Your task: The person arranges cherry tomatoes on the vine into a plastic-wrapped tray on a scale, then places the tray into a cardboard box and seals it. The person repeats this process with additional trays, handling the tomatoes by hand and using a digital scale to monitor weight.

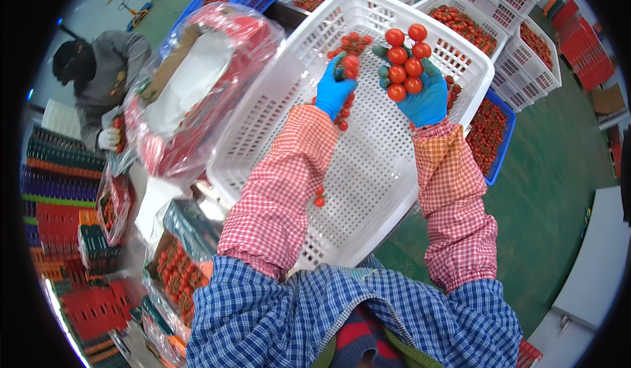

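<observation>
Both my hands are gloved in blue and held over a white perforated crate (368,190), which lies askew in front of me. My right hand (424,98) is grasping a tomato bunch (405,64), eight red fruits showing in two rough rows, raised near the crate's far right corner. My left hand (335,86), nearer the crate's left edge, is closed on small tomatoes (351,67); motion blur prevents an exact count.

Inside the crate, loose clusters (355,42) lie toward the far left corner, with further fruit beside my left hand. Two stray tomatoes (319,197) sit apart on the base, next to my left sleeve (279,184). Some fruit also shows behind my right hand, partly hidden.

Just beyond the left edge stands a red carton (253,32) in clear plastic. Outside the far right corner, a blue crate (507,138) of tomatoes rests on the green floor (545,190). At the far left, a co-worker (108,65) wearing a white glove (108,139) grips a red item.
</observation>
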Demonstrator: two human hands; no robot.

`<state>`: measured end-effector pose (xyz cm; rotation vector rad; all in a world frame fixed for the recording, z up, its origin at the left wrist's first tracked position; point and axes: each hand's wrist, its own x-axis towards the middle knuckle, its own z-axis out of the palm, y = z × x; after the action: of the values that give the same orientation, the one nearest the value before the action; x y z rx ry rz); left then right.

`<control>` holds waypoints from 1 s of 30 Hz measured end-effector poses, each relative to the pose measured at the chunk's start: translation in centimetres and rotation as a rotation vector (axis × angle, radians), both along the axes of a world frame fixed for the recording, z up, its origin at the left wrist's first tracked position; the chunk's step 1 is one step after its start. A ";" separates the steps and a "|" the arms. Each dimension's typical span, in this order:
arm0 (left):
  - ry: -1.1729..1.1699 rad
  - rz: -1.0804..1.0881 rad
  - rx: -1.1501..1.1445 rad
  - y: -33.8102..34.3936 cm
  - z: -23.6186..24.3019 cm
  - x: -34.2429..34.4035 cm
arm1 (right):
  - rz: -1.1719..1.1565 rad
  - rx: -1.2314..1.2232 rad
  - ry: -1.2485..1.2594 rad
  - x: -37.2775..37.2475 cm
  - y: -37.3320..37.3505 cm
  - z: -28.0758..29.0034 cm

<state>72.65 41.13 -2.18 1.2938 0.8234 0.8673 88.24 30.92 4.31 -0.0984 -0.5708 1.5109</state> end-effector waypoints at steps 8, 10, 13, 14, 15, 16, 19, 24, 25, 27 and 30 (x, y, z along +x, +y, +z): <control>-1.000 -0.469 -0.662 -8.9 7.8 -19.1 | 0.088 -0.107 -0.315 -14.5 -5.5 -1.1; -0.594 -0.105 -0.399 -12.3 8.1 -25.5 | 0.245 0.027 -0.430 -19.3 -6.6 -0.7; -0.446 0.030 -0.220 -17.1 8.8 -36.5 | 0.354 0.158 -0.717 -27.1 -8.1 0.6; -0.408 0.103 -0.133 -18.9 8.9 -40.2 | 0.371 0.236 -0.826 -29.5 -8.8 1.2; -0.394 0.232 -0.194 -20.8 9.0 -43.8 | 0.450 0.300 -0.897 -32.2 -9.3 1.7; -0.425 0.291 -0.183 -22.2 8.8 -47.6 | 0.386 0.420 -0.974 -35.9 -9.9 1.4; 0.260 0.466 -0.151 -27.9 7.6 -57.2 | 0.465 0.576 -1.138 -44.9 -12.1 0.2; 0.911 0.325 0.392 -33.2 2.7 -61.3 | -0.033 1.249 -1.679 -52.1 -12.6 -3.4; 1.109 0.289 0.369 -33.7 1.6 -60.7 | 0.039 1.313 -1.742 -52.2 -12.6 -4.1; 1.327 0.266 0.500 -35.1 0.3 -59.9 | -0.011 1.473 -1.971 -52.1 -13.5 -5.0; 1.671 0.454 0.572 -36.2 -0.4 -58.8 | -0.232 1.497 -1.971 -51.9 -15.1 -5.3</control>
<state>13.81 4.92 -2.61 2.3583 2.3268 0.1228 36.34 15.84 -1.02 -0.4408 -2.8762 -0.0647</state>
